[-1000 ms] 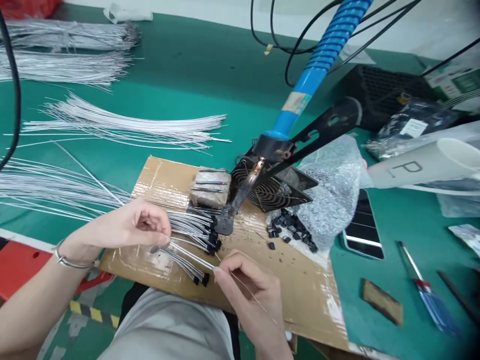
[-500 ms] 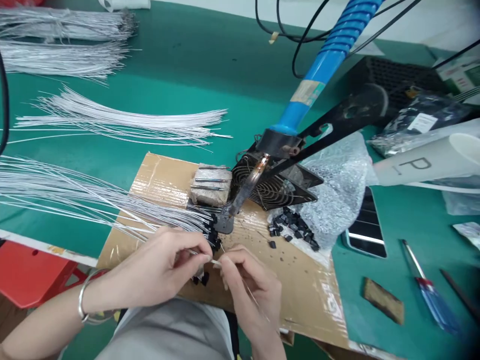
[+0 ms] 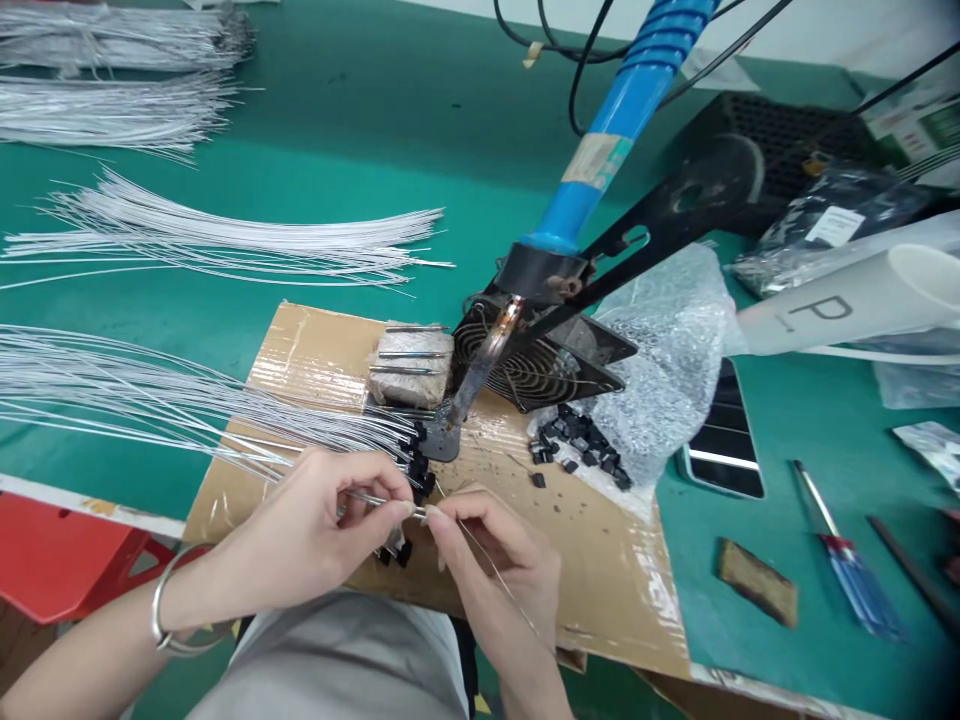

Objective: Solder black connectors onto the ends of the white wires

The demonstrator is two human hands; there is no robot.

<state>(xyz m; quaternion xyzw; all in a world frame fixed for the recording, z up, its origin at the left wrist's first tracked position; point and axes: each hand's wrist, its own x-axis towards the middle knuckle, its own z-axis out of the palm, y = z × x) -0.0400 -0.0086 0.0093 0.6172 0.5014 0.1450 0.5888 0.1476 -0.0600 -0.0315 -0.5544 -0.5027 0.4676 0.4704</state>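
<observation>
Head view shows the left hand (image 3: 315,530) and right hand (image 3: 495,560) pinching one thin wire (image 3: 379,497) over the cardboard (image 3: 600,580), beside several capped wires (image 3: 397,445) (many bare wires (image 3: 225,240) wait on the desk (image 3: 360,140)).

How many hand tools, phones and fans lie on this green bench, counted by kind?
Blue-handled soldering iron: 1
Blue-handled screwdriver: 1
Black smartphone: 1
Black wire-grille fan: 1
Total: 4

The left hand (image 3: 315,530) and right hand (image 3: 495,565) pinch a thin silver wire (image 3: 390,500) together. They hover over a taped brown cardboard sheet (image 3: 600,580).
</observation>
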